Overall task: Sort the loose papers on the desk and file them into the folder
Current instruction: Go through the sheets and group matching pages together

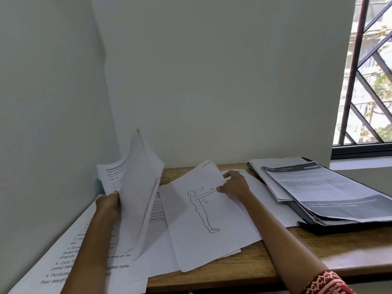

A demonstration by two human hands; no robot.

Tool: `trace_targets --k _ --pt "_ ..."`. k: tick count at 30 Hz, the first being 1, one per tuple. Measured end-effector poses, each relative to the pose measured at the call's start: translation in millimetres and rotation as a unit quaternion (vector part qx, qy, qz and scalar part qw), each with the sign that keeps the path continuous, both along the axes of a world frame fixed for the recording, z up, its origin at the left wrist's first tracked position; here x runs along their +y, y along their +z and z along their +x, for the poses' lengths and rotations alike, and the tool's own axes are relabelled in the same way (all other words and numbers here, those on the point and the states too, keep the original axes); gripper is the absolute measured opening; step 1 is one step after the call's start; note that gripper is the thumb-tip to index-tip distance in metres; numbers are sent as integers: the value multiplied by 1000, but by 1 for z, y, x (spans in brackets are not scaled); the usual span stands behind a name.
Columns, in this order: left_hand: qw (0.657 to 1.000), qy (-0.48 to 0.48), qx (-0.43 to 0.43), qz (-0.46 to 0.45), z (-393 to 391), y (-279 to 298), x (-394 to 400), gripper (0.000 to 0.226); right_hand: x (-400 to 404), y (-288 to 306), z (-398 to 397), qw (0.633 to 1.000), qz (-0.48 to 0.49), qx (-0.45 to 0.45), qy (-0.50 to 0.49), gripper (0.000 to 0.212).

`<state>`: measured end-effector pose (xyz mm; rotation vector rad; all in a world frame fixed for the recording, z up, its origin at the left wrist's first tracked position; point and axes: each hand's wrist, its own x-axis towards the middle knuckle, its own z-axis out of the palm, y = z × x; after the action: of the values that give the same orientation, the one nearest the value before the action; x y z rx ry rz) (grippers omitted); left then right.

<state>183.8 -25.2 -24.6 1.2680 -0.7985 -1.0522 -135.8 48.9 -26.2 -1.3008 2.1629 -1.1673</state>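
Left hand (108, 201) clenched around a raised sheaf of papers (135, 187), well left of the folder (318, 224); right hand (234, 184) pinching the far edge of the figure drawing (203, 213), between sheaf and folder. Risks: upright sheaf sagging and fanning out; drawing dragging loose sheets (148, 264) underneath off the desk (265, 266) edge; folder's piled pages (331, 192) sliding.

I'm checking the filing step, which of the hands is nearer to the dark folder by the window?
Right. The right hand pinches the figure drawing sheet just left of the dark folder; the left hand holds raised papers at the desk's far left.
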Motion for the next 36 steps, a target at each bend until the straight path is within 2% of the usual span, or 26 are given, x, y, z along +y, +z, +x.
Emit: trace_targets --k 3,5,8,11,13,15,18,22,23,26,30,33,36 --pt "998 -17 -67 -12 -8 -4 3 39 1 -1 -2 999 -31 3 -20 21" --pt "991 -23 -128 -13 -13 -7 6 39 1 -4 -4 998 -54 -7 -29 26" --pt "975 -30 -220 -26 -21 -8 14 35 1 -12 -8 993 -97 -58 -42 10" --pt "963 -21 -264 -37 -25 -7 19 34 -1 -12 -11 984 -128 -109 -63 11" --pt "963 -21 -267 -39 -28 -5 20 35 2 1 -11 978 -160 -99 -84 17" --pt "963 -42 -262 -38 -33 -4 22 36 8 21 -14 977 -185 -45 -98 5" --pt "966 -82 -244 -27 -46 -2 26 35 23 63 -27 966 -221 0 -137 29" --pt "968 -119 -222 -18 -65 6 31 34 45 99 -63 957 -233 27 -173 5" --pt "968 -125 -215 -19 -71 8 33 33 51 102 -76 957 -222 32 -185 7" --pt "968 -138 -210 -18 -82 11 37 33 73 100 -120 956 -188 44 -221 22" --pt "963 -147 -224 -21 -92 7 35 32 106 75 -166 957 -159 25 -242 11" --pt "951 -150 -269 -8 -98 0 32 31 124 57 -183 958 -144 22 -247 6" --pt "926 -146 -349 -1 -103 -7 35 34 128 53 -189 959 -141 25 -246 9"
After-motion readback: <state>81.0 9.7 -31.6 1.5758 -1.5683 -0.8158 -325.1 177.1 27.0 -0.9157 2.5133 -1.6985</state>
